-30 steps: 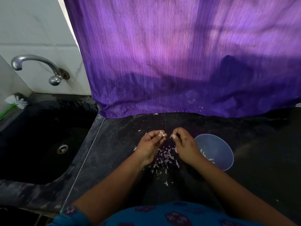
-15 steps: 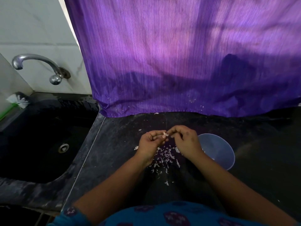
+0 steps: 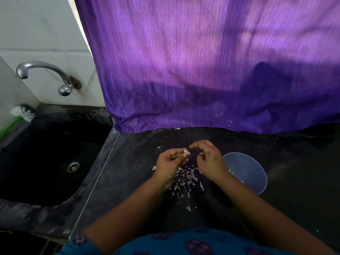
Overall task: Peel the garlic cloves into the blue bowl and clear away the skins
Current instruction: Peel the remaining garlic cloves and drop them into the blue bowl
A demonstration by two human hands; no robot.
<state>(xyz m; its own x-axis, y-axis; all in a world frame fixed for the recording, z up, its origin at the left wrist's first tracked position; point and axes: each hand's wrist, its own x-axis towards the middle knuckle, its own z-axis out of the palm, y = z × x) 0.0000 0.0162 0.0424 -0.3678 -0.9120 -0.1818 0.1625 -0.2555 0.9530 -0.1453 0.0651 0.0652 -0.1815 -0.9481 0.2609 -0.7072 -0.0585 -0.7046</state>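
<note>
Pale and papery, the clove (image 3: 186, 152) sits pinched at the fingertips of your left hand (image 3: 170, 165), held just above the counter (image 3: 132, 162), while your right hand (image 3: 208, 161) curls its fingers in from three o'clock, thumb and forefinger reaching for the loose skin; whether they have caught it yet is too small to tell. Keep the left pinch firm on the clove's body, not its tip, so the skin has room to slide off. Pull the skin away from the root end in one strip instead of picking at flecks. Work over the skins (image 3: 185, 178) already scattered under your hands at six o'clock, so the mess stays in one patch that is easy to sweep up. The bowl (image 3: 257, 173) stands just beyond your right wrist at four o'clock; once the clove is bare, carry it there and drop it low so it does not bounce out. The sink (image 3: 46, 153) lies well off at nine o'clock.
</note>
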